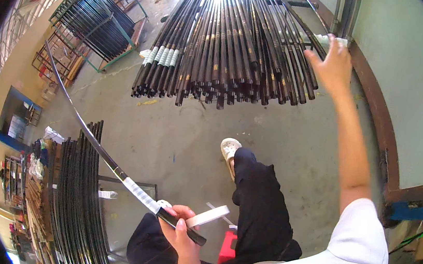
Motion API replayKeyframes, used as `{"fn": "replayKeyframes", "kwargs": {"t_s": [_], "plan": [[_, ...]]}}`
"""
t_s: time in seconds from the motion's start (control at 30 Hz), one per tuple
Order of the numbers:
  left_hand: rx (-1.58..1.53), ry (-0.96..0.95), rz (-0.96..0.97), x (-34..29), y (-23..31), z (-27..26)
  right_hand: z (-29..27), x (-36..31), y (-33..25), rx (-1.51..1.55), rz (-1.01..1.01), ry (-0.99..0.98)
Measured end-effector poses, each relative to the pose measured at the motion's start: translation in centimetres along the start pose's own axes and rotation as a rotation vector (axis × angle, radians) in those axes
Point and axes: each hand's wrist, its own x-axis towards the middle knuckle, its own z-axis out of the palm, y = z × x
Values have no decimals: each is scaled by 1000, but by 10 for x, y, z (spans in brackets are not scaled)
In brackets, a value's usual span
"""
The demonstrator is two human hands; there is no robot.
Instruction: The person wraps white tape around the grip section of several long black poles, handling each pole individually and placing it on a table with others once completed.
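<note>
My left hand (179,228) is closed round the near end of a long, thin black pole (98,145), which runs away to the far left. Just beyond my fingers, a white wrapping (136,194) covers a stretch of it. What looks like a roll of white tape (208,216), seen edge-on, also sits at the fingers of that hand. My right hand (335,67) is stretched out at the far right with its fingers apart and nothing in them. It is beside a large stack of dark poles (230,56); whether it touches any of them I cannot tell.
Several stacked poles at the left carry white wrappings (162,56). More black poles (79,195) lean at the near left, and a green rack (96,20) of poles stands far left. A pale wall (409,92) rises at the right. Something red (228,247) shows beneath me.
</note>
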Motion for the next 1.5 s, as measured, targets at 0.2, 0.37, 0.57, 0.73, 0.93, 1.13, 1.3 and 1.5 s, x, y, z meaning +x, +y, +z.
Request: {"fn": "replayKeyframes", "kwargs": {"t_s": [0.2,0.37,0.57,0.73,0.93,1.13,1.3,1.5], "plan": [[56,6,80,2,-6,-6,60,79,102,-33,435,-645],[79,10,81,6,-6,-16,112,78,119,148,460,-863],[97,39,84,8,-5,-24,130,68,111,-61,464,-727],[105,69,83,8,-8,-27,124,62,97,-89,404,-666],[101,55,97,9,-11,-30,105,62,73,68,397,-630],[159,61,79,7,-9,-33,95,62,49,525,454,-556],[115,13,79,6,-13,-35,96,56,38,692,471,-513],[128,3,72,3,-10,-36,86,33,-6,857,480,-650]]}}
